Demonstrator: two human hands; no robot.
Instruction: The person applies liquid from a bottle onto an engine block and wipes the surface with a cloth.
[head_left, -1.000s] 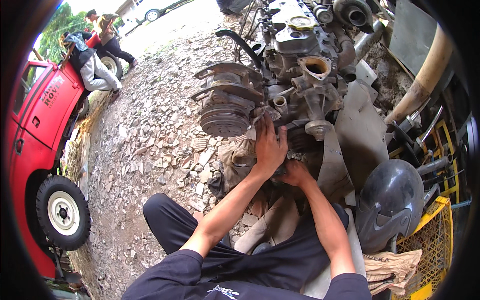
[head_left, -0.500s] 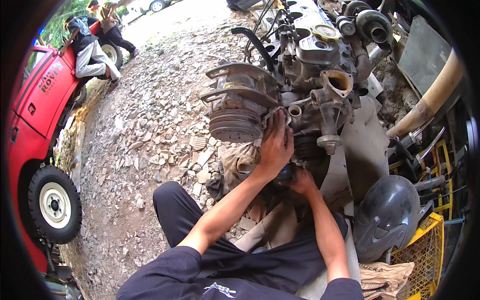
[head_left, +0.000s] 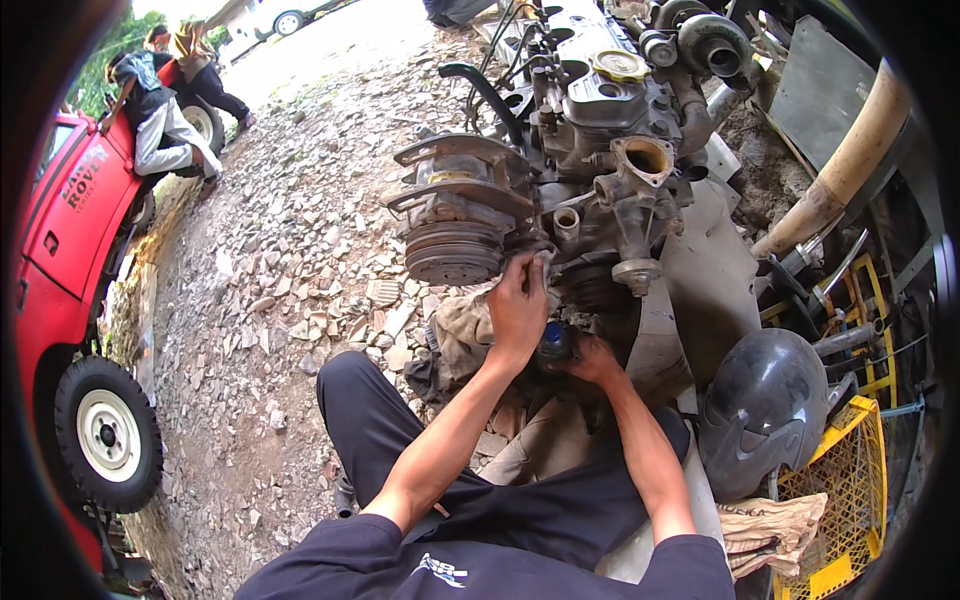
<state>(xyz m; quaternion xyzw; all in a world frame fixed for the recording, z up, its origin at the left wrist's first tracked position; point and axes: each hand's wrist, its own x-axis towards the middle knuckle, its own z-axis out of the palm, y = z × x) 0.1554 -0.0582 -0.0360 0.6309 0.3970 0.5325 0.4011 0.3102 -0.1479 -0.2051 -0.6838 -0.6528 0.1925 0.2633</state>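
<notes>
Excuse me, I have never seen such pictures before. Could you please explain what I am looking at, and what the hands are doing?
There is no robot here. A wide camera on a person's head looks down, so straight edges bend near the rim. The person's left hand holds what seems to be a dirty cloth, close to a bare engine. The right hand grips what looks like a bottle with a blue top; the fingers hide part of it. Stony ground lies to the left, with a red vehicle beyond. On the right is a dark helmet.
</notes>
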